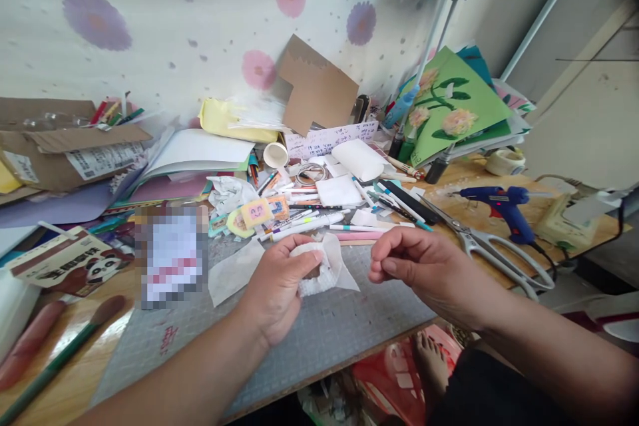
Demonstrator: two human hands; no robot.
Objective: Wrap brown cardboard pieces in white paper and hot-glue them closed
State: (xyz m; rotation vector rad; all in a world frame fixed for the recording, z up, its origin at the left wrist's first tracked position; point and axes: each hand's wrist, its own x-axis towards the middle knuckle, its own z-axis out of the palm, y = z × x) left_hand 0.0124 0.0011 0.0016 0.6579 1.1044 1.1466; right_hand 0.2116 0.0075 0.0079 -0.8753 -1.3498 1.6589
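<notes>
left hand (277, 286): over the remote feed i see it closed in a pinch, thumb pressed on the upper left part of the white textured piece.
white textured piece (324, 281): held above the grey cutting mat (200, 353), between the two hands, with a thin white sheet (345, 269) against its far and right side.
brownish patch (313, 272): just below the thumb (a hole or something enclosed, i cannot tell from here).
right hand (424, 266): apart from the piece, fingers curled, thumb close to the forefinger; i cannot tell whether anything thin lies between the tips.
possible faults: i judge the thin sheet could tear under a hard pull, being flimsy, or slip, since only one hand pins it. a wide sweep might scatter the markers (309, 225) beyond, or brush the scissors (482, 253) near the right forearm.
direction and axis: the piece looks roundish, so i read no clear long axis; the sheet sends one corner up and away, another to the lower right, its longer run apparently slanting between them.
</notes>
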